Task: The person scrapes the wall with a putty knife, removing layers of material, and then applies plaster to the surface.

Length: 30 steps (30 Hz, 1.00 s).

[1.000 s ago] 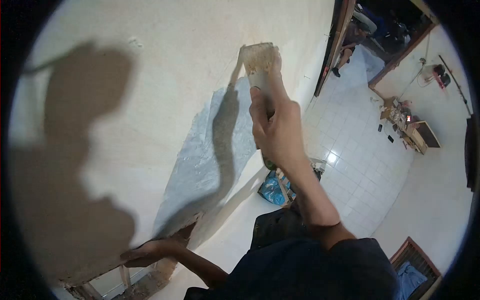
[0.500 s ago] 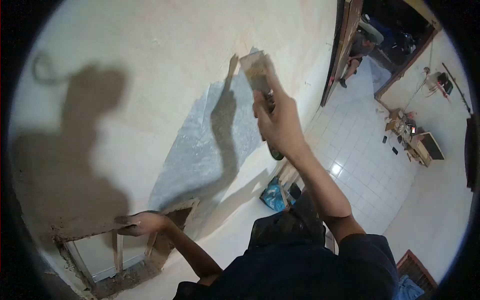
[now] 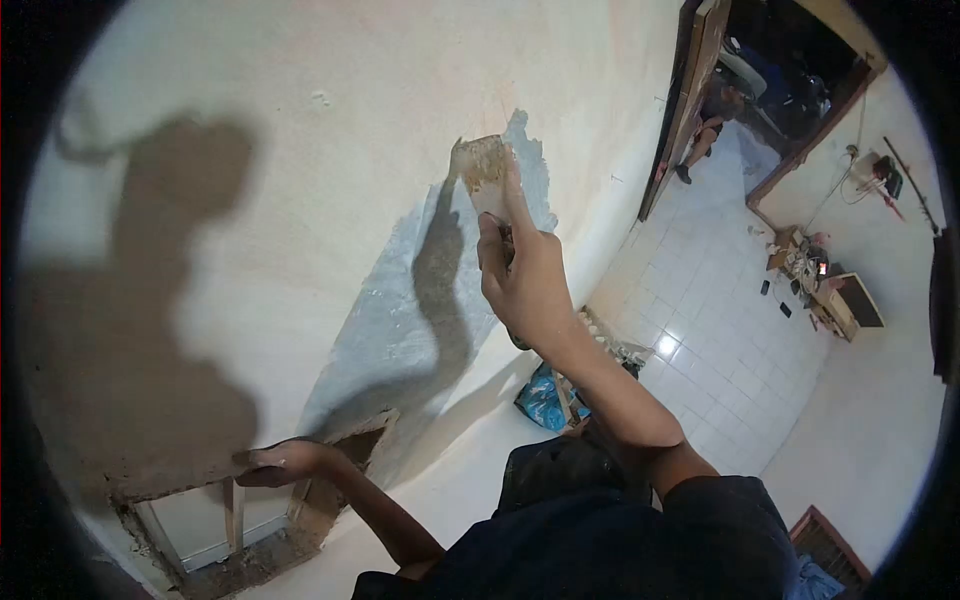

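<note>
My right hand (image 3: 525,275) is closed round the handle of a wide scraper (image 3: 485,170), its index finger stretched along the blade. The blade's edge lies at the wall's surface, by the upper left side of a grey patch (image 3: 390,290) where the pale coating (image 3: 300,200) is off. Low on the left, my left hand (image 3: 285,462) rests at the upper edge of a rough-edged opening (image 3: 240,560) in the wall. Its fingers are close together on that edge, and what they grip, if anything, is hidden. The shadow of my arm falls across the grey patch.
Beside the wall lies a blue plastic bag (image 3: 543,400). A tiled floor (image 3: 700,330) stretches right, with a box of clutter (image 3: 845,305) against the far wall. A person (image 3: 708,125) sits by the doorway at the top right. Wooden bars (image 3: 234,515) cross the opening.
My right hand and the scraper have moved left and slightly down, uncovering more of the grey patch's upper right part. My left hand stays nearly in place.
</note>
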Available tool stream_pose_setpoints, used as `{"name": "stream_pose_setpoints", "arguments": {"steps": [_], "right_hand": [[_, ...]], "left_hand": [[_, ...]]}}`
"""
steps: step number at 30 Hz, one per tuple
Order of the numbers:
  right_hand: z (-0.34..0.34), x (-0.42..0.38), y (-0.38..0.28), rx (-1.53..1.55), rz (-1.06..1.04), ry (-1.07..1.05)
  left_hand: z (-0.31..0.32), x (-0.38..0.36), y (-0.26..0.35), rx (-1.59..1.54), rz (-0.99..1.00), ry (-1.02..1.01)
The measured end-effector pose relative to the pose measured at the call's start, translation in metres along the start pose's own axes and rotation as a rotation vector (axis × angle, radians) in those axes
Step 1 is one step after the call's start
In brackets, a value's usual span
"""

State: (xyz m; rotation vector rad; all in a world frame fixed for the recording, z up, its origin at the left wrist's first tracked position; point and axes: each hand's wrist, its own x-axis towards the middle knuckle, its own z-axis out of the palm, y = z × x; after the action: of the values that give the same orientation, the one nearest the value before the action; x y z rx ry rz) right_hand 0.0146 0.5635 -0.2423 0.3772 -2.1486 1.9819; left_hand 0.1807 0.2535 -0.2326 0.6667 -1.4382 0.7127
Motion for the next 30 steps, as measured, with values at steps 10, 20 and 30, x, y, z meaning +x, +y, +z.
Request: {"name": "stream_pose_setpoints", "arguments": {"steps": [10, 20, 30], "right_hand": [[0.020, -0.015, 0.009, -0.167, -0.099, 0.066], [-0.031, -0.071, 0.053, 0.255, 0.660, -0.079], [0.014, -0.045, 0.038, -0.070, 0.088, -0.169]], "left_hand": [[-0.025, 0.027, 0.048, -0.334, -0.644, -0.218], [-0.030, 0.029, 0.052, -0.452, -0.667, -0.215], [-0.024, 0.025, 0.040, -0.509, -0.724, -0.230]]}}
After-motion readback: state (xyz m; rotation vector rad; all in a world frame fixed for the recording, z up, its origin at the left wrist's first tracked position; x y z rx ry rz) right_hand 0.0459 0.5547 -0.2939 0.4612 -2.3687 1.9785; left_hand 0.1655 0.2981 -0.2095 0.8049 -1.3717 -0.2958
